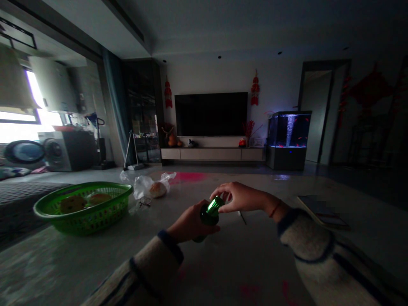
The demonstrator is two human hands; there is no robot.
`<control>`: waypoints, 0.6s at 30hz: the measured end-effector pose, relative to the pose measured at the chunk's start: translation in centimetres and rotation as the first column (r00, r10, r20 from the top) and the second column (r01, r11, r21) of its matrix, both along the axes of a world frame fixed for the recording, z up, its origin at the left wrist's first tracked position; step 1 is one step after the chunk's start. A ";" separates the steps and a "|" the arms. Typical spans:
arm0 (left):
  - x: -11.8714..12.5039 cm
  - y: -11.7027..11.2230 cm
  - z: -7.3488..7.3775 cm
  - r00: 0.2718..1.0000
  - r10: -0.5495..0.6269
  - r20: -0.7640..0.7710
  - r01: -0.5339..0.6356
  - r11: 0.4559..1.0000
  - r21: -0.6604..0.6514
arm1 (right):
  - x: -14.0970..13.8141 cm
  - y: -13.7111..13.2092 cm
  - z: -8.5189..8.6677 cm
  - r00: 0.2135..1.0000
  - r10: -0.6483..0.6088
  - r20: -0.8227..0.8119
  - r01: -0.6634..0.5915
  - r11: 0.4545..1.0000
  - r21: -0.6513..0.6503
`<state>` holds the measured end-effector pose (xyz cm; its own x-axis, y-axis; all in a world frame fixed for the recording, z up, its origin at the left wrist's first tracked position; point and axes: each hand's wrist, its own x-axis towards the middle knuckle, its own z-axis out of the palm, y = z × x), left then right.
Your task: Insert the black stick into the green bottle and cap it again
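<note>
A small dark green bottle (208,216) with a shiny green cap is held over the table (223,263) in front of me. My left hand (191,223) is wrapped round the bottle's body. My right hand (239,197) has its fingers closed on the cap at the top. Both sleeves are light knit with dark stripes, and a thin red cord sits on my right wrist.
A green plastic basket (43,208) with round fruit stands at the left. A clear plastic bag (143,185) holding a bun lies behind it. A dark flat tablet or book (321,210) lies at the right. Beyond are a TV, a cabinet and a lit fish tank (288,131).
</note>
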<state>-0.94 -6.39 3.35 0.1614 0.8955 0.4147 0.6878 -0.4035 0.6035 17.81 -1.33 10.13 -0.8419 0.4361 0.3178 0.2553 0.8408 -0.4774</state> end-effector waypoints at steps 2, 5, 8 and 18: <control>0.0 0.0 -0.1 1.000 0.007 0.013 -0.007 1.000 0.007 | 0.1 -0.1 0.1 1.000 0.008 0.005 -0.008 1.000 -0.015; 0.0 0.0 -0.2 1.000 0.009 0.027 -0.009 1.000 0.001 | 0.1 0.0 0.0 0.999 0.035 -0.033 -0.036 0.999 -0.037; 0.1 -0.1 -0.2 0.999 0.015 0.035 -0.015 1.000 0.020 | -0.1 0.1 -0.2 0.994 -0.036 -0.099 0.033 0.999 -0.038; 0.3 -0.3 0.3 1.000 0.018 -0.015 -0.018 1.000 -0.003 | -0.5 -0.6 -0.3 0.973 -0.226 0.052 0.224 0.974 0.043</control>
